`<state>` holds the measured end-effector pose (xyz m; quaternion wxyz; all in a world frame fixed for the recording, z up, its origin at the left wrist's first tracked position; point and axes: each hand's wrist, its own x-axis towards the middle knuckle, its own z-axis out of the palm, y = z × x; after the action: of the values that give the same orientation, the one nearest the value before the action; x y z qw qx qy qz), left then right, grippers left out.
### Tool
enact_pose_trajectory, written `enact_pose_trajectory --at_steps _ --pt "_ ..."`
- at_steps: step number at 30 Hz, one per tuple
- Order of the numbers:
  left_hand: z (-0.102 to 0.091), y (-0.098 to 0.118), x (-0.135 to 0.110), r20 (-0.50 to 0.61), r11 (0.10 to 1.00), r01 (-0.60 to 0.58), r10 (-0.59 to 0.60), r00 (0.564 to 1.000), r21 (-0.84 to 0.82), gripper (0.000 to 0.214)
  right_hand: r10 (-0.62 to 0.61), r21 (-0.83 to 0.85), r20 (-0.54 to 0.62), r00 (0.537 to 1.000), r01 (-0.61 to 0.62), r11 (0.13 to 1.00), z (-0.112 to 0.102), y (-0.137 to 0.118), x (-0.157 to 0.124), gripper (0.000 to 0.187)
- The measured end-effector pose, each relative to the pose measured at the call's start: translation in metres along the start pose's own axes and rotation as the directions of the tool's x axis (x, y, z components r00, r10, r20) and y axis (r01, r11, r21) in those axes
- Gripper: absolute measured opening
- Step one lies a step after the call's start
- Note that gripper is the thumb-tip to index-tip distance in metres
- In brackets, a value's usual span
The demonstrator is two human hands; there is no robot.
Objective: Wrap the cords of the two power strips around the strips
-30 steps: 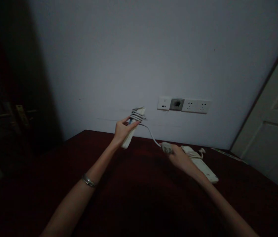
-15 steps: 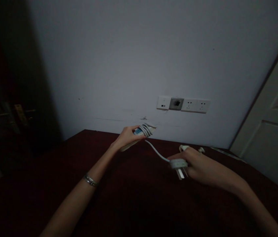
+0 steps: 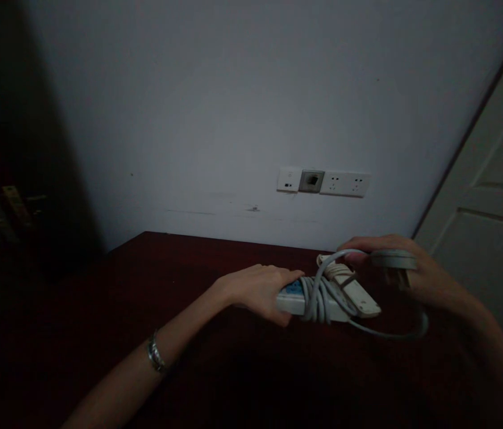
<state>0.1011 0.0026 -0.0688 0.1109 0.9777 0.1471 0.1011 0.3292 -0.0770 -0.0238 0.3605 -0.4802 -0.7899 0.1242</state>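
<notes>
My left hand [image 3: 258, 290] grips one end of a white power strip [image 3: 358, 300], held flat just above the dark red table [image 3: 188, 262]. Its grey cable [image 3: 319, 296] is wound several times round the strip's middle. A loose loop of that cable runs out to the right and back up. My right hand [image 3: 416, 271] is closed on the grey plug [image 3: 394, 259] at the cable's end, above and right of the strip. A bracelet [image 3: 155, 353] sits on my left wrist. Part of a second white strip [image 3: 332, 269] shows behind the wound cable.
A row of white wall sockets [image 3: 323, 182] is set in the pale wall above the table's far edge. A white panelled door [image 3: 487, 196] stands at the right. A dark door with a brass handle [image 3: 10, 205] is at the far left.
My left hand has swung the strip down and to the right, from upright to flat. My right hand carried the plug round from the left to the right, adding a loop of cable.
</notes>
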Motion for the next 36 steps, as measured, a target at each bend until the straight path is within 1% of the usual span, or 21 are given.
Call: enact_pose_trajectory --at_steps 2,4,6,7,9,11,14,17,19,20,22,24,26,28,30,32,36 --pt "0.001 0.007 -0.001 0.022 1.000 0.018 -0.019 1.000 0.024 0.081 -0.001 0.040 0.022 1.000 0.000 0.999 0.005 -0.002 0.001 0.028" --pt "0.003 0.011 -0.002 0.042 0.999 0.035 -0.035 0.998 0.012 0.093 -0.014 0.094 0.081 0.997 0.006 0.996 0.010 -0.005 0.004 0.026" --pt "0.005 0.013 -0.002 0.055 0.999 0.041 -0.040 0.998 -0.016 0.101 -0.005 0.149 0.127 0.992 -0.014 0.989 0.014 -0.004 0.007 0.023" --pt "0.005 0.013 -0.002 0.055 0.999 0.034 -0.032 0.998 -0.041 0.103 0.010 0.169 0.130 0.991 -0.032 0.985 0.014 -0.001 0.008 0.022" --pt "0.004 0.013 -0.002 0.035 0.993 0.002 0.002 0.999 -0.116 0.106 0.053 0.194 0.085 0.995 -0.069 0.978 0.015 0.009 0.011 0.022" --pt "0.001 0.011 -0.002 -0.019 0.981 -0.038 0.035 0.999 -0.189 0.110 0.090 0.217 0.010 0.996 -0.090 0.972 0.018 0.022 0.015 0.024" --pt "-0.003 0.004 -0.004 -0.112 0.975 -0.078 0.055 0.992 -0.209 0.113 0.131 0.322 -0.069 0.989 -0.102 0.941 0.032 0.040 0.022 0.030" --pt "-0.005 -0.003 -0.006 -0.174 0.990 -0.089 0.070 0.982 -0.106 0.111 0.227 0.514 -0.109 0.968 -0.140 0.846 0.054 0.050 0.032 0.036" --pt "-0.007 -0.004 -0.007 -0.191 0.997 -0.068 0.072 0.979 0.025 0.110 0.293 0.580 -0.087 0.952 -0.191 0.792 0.065 0.053 0.038 0.038" --pt "-0.007 -0.004 -0.008 -0.195 0.993 -0.049 0.068 0.979 0.104 0.108 0.313 0.587 -0.062 0.948 -0.219 0.779 0.068 0.055 0.040 0.039" --pt "-0.008 -0.003 -0.009 -0.190 0.964 -0.014 0.066 0.980 0.264 0.105 0.339 0.581 -0.002 0.941 -0.275 0.766 0.071 0.057 0.042 0.042" --pt "-0.008 -0.003 -0.010 -0.175 0.920 -0.004 0.079 0.981 0.393 0.102 0.369 0.595 0.070 0.927 -0.336 0.730 0.072 0.058 0.041 0.045" --pt "-0.005 -0.005 -0.011 -0.160 0.882 -0.010 0.096 0.982 0.470 0.102 0.396 0.638 0.130 0.909 -0.382 0.668 0.073 0.059 0.040 0.046" --pt "-0.001 -0.010 -0.010 -0.165 0.864 -0.003 0.099 0.981 0.503 0.103 0.411 0.666 0.144 0.900 -0.396 0.633 0.075 0.060 0.039 0.045" --pt "0.004 -0.015 -0.007 -0.184 0.860 0.007 0.101 0.978 0.511 0.104 0.416 0.650 0.117 0.902 -0.386 0.655 0.075 0.062 0.040 0.045" --pt "0.009 -0.021 -0.004 -0.205 0.867 0.013 0.103 0.973 0.499 0.107 0.408 0.617 0.067 0.911 -0.359 0.700 0.075 0.064 0.042 0.045" --pt "0.012 -0.030 -0.001 -0.239 0.882 0.023 0.102 0.966 0.471 0.112 0.363 0.581 -0.038 0.931 -0.274 0.766 0.075 0.065 0.046 0.040"
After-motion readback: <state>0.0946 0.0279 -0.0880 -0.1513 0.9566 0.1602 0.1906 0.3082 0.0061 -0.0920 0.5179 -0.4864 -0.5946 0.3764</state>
